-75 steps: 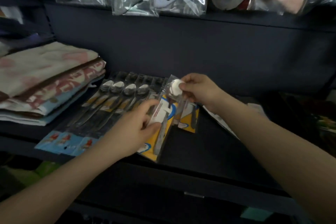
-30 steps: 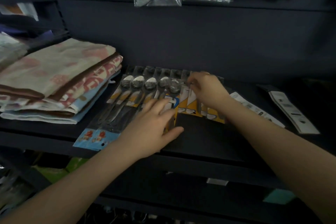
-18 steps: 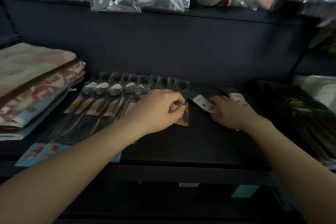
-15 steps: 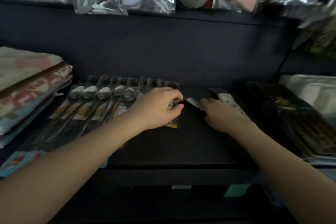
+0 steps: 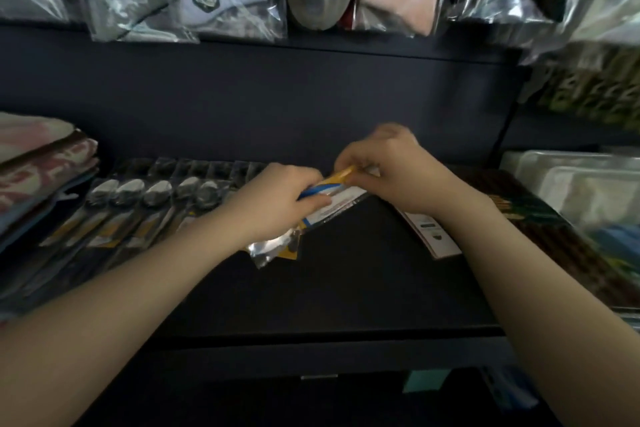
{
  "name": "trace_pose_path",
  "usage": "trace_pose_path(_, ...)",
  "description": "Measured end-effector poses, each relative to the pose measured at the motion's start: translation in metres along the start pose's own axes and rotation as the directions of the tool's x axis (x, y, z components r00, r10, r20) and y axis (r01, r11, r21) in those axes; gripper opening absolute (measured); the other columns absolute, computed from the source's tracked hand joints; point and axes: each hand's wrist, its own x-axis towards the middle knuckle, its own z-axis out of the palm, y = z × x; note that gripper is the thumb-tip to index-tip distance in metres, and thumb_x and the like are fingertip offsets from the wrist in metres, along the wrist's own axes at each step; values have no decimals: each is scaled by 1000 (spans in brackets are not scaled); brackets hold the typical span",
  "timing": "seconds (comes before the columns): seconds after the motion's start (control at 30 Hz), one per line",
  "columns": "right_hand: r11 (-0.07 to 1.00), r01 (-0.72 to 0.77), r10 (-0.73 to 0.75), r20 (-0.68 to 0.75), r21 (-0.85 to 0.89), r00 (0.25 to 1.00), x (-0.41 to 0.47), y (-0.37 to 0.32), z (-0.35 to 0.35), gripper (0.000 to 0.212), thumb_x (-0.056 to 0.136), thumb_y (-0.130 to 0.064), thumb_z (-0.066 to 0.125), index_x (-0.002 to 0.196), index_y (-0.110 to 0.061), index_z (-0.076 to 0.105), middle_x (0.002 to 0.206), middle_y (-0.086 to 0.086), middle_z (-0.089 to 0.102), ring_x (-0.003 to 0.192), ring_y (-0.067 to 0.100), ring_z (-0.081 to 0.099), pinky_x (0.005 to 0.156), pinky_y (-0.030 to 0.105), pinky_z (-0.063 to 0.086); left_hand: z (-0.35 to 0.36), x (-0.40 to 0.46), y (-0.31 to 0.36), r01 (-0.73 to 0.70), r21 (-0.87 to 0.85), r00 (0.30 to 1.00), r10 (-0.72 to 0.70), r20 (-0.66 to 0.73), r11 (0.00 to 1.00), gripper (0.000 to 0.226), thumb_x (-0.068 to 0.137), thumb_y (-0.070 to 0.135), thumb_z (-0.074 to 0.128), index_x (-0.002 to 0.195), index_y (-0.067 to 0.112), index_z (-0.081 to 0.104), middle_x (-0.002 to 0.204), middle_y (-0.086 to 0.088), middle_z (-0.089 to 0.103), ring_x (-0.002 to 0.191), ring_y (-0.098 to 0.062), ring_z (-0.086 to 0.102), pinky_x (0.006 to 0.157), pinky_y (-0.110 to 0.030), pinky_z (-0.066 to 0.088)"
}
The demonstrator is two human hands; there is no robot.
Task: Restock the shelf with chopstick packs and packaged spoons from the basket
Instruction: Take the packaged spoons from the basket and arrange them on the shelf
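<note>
Yellow-carded spoon pack is pinched by both hands (left, right) at centre; next, lay it beside spoon row.

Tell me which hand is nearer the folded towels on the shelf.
Left. The left hand is nearer the folded towels; the right hand is farther right.
</note>
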Motion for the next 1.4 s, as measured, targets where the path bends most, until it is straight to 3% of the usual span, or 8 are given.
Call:
trace_pose_path(0.13,976,-181,210,-289,125,934,13,1,18,51,78,-41,61,125,-23,55,127,3,52,123,24,45,109,42,25,-10,-26,-14,252,-433,964,-262,38,865,23,88,21,58,74,3,60,60,-4,49,54,-12,45,52,-23,37)
trace_pose_path(0.23,776,-192,288,-67,600,955,26,-5,29,38,86,-22,65,122,-17,55,113,2,59,106,11,54,99,28,41,-17,-47,-27,311,-541,948,-297,117,782,24,87,16,59,63,21,62,51,9,52,49,-3,43,49,-20,33)
trace_pose_path(0.43,673,-273,166,219,688,961,49,-26,55,8,87,-8,61,86,-7,69,73,1,63,64,1,55,64,12,45,-39,-80,-56,414,-378,907,-409,100,828,8,80,25,67,75,19,67,60,2,68,52,-3,54,56,-22,42)
trace_pose_path(0.63,230,-433,498,276,872,822,63,-49,79,19,94,-12,52,79,-10,62,74,5,61,65,13,57,60,25,52,-64,-99,-80,107,-994,854,-512,95,-7,39,76,44,52,103,16,59,93,-4,75,91,-17,70,68,-23,57)
trace_pose_path(0.9,402,-507,191,472,762,861,55,-80,72,12,90,-13,57,78,-13,61,77,0,64,69,8,60,68,21,52,-63,-80,-77,116,-845,692,-653,-308,522,22,92,21,53,74,12,64,75,-6,68,72,-20,65,62,-30,53)
trace_pose_path(1.1,408,-363,289,259,838,922,67,-103,46,20,92,-19,54,112,-18,56,92,1,65,73,10,60,64,25,47,-62,-83,-71,250,-692,936,-351,-6,677,15,84,7,62,96,15,63,94,-7,69,84,-18,66,78,-35,52)
trace_pose_path(1.27,573,-360,263,250,736,932,71,-111,67,9,88,-9,60,88,-17,65,63,-8,59,48,-4,50,47,14,39,-43,-94,-64,324,-646,943,-287,166,691,23,84,15,63,106,20,59,96,-1,71,86,-10,68,84,-31,55)
trace_pose_path(1.4,714,-414,435,105,564,894,78,-89,93,9,88,-12,59,94,-11,67,69,-4,58,58,1,50,61,22,41,-42,-108,-77,308,-165,951,-307,30,937,32,88,31,56,117,19,59,104,-3,71,89,-14,67,78,-25,54)
